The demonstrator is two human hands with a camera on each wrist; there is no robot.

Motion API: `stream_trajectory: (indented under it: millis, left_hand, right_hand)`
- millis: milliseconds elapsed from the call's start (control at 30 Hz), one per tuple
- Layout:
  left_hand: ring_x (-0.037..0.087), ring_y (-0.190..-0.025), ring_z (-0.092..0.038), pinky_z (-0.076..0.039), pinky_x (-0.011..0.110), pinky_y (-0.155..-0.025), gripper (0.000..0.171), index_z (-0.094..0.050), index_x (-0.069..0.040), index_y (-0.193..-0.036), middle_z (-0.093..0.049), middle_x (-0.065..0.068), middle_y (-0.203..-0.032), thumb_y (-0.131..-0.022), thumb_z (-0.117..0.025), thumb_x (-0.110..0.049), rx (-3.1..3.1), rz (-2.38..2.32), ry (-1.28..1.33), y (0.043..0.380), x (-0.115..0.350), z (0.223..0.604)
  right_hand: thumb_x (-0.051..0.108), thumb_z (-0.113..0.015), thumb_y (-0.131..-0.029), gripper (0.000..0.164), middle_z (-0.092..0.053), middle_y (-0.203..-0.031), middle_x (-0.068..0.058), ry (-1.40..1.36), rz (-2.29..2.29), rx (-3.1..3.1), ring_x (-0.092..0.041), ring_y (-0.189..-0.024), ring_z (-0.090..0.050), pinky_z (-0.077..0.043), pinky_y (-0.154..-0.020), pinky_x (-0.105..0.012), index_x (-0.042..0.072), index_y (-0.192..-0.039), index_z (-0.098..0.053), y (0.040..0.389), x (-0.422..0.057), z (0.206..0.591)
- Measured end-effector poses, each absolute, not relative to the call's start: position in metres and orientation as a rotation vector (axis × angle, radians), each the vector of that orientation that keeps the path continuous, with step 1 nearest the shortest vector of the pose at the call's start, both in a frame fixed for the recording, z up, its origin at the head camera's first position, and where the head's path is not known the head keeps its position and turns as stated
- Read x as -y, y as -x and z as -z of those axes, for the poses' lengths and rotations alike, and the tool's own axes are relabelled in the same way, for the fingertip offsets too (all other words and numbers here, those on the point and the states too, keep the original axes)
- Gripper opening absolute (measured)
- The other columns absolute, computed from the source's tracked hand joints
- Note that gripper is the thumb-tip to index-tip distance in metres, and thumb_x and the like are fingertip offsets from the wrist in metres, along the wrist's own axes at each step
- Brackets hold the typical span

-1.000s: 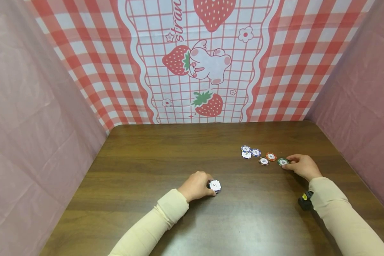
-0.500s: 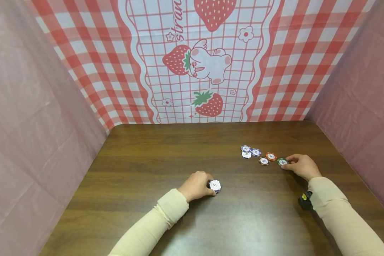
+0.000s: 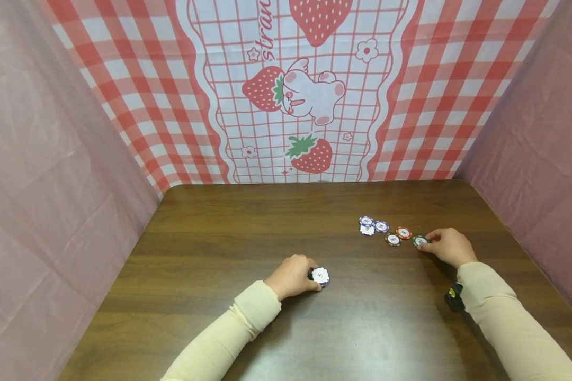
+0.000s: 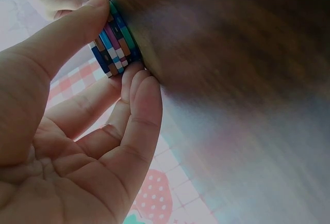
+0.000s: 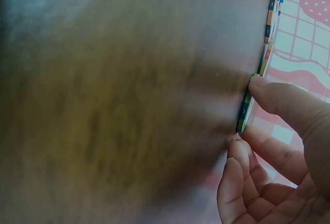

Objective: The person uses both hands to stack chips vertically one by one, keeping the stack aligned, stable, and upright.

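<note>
Between thumb and fingers my left hand [image 3: 292, 276] grips a short stack of poker chips [image 4: 114, 43] on the table; a white chip [image 3: 320, 275] marked 5 tops it. The stack's edges show blue, green, purple and brown bands in the left wrist view. Farther right, my right hand [image 3: 450, 246] pinches a green poker chip [image 3: 420, 241] by its edge, flat at the tabletop. Just left of that chip lie a red chip [image 3: 403, 233] and a black-and-brown chip [image 3: 393, 240]. Beyond them two blue chips [image 3: 382, 226] and a white chip [image 3: 367, 230] sit close together, partly overlapping.
The brown wooden table [image 3: 248, 227] ends at a red checked cloth [image 3: 424, 106] with strawberries hanging behind it. Pink cloth [image 3: 529, 137] hangs along both sides. A small black device [image 3: 454, 298] is strapped at the right sleeve.
My right hand has shifted very slightly left with the green chip, toward the red and black chips. The left hand and its stack stay put.
</note>
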State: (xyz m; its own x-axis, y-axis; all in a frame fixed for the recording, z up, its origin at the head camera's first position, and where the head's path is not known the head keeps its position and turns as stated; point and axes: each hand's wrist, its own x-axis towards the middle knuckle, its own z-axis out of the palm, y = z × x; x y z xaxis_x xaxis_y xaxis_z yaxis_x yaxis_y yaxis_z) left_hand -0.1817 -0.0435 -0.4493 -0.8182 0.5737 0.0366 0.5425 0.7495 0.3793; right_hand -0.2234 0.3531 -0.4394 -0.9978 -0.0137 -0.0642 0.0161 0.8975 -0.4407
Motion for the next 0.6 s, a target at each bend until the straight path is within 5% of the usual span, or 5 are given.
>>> stream_trajectory:
  millis: [600]
  left_hand:
    - [0.01, -0.075, -0.06, -0.046, 0.023, -0.07, 0.032, -0.076, -0.012, -0.096, -0.074, -0.003, -0.085, -0.07, -0.085, -0.029, -2.871, -0.564, -0.935, 0.1813, 0.0432, 0.4478]
  right_hand:
    - [0.036, -0.071, -0.088, 0.051, -0.071, -0.1, -0.026, 0.026, 0.913, -3.102, -0.024, -0.082, -0.066, -0.047, -0.066, -0.032, -0.009, -0.111, -0.065, 0.223, -0.3509, 0.4458]
